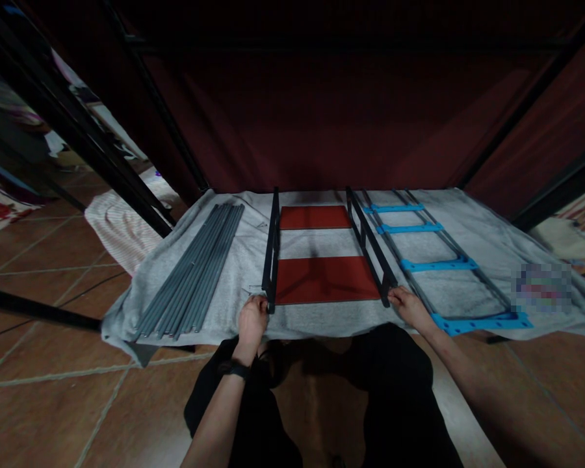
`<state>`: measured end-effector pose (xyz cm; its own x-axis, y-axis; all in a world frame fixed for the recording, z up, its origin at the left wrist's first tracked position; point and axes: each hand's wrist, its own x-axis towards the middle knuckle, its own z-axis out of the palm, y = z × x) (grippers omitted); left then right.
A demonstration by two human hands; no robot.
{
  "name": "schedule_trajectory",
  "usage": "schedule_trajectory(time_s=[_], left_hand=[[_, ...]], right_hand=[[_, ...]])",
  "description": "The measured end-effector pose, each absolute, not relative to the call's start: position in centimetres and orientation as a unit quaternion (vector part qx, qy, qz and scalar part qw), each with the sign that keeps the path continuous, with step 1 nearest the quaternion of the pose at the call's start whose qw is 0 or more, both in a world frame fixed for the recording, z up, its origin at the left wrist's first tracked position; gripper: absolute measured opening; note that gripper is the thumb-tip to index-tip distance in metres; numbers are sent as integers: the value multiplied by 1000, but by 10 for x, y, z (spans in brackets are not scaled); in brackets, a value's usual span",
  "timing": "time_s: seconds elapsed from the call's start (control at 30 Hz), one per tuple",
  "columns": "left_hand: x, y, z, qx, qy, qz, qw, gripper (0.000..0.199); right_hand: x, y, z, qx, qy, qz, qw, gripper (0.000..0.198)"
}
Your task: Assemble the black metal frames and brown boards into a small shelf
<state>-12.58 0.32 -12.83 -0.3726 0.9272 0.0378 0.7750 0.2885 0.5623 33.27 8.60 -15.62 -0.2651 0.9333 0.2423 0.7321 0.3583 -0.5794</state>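
Note:
A black side frame [272, 257] stands along the left edges of two reddish-brown boards [326, 279], and a second black side frame [370, 247] runs along their right edges. My left hand [254, 318] is closed beside the near end of the left frame; what its fingers pinch is too small to make out. At the near end of the right frame, my right hand [403, 304] has its fingertips pinched against the outer side, hiding anything between them. Small metal screws [254, 287] lie on the cloth just beyond my left hand.
Grey metal tubes [192, 270] lie bundled at the left on a grey cloth [322, 325]. On the right is a ladder-like assembly of tubes and blue plastic brackets [439, 264]. Black posts [92, 149] rise at the left, and a dark red panel [312, 123] closes the back.

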Motion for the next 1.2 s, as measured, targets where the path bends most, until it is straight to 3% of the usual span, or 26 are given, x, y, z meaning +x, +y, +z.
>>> schedule_trajectory(time_s=[0.17,0.37,0.57,0.7,1.2], left_hand=[[-133,6,-133,489,770,327,245,13],[-130,3,-132,489,795,303,192,13],[-137,8,-138,473,769,340,264,12],[-136,6,-133,473,785,332,223,19],[-127,5,-125,548,788,235,151,14]], right_hand=[[335,86,-158,-532,-774,183,290,14],[336,87,-159,-534,-773,192,285,13],[336,88,-157,-533,-767,207,290,15],[336,87,-158,-538,-762,211,292,15],[337,89,-159,-533,-774,201,277,16]])
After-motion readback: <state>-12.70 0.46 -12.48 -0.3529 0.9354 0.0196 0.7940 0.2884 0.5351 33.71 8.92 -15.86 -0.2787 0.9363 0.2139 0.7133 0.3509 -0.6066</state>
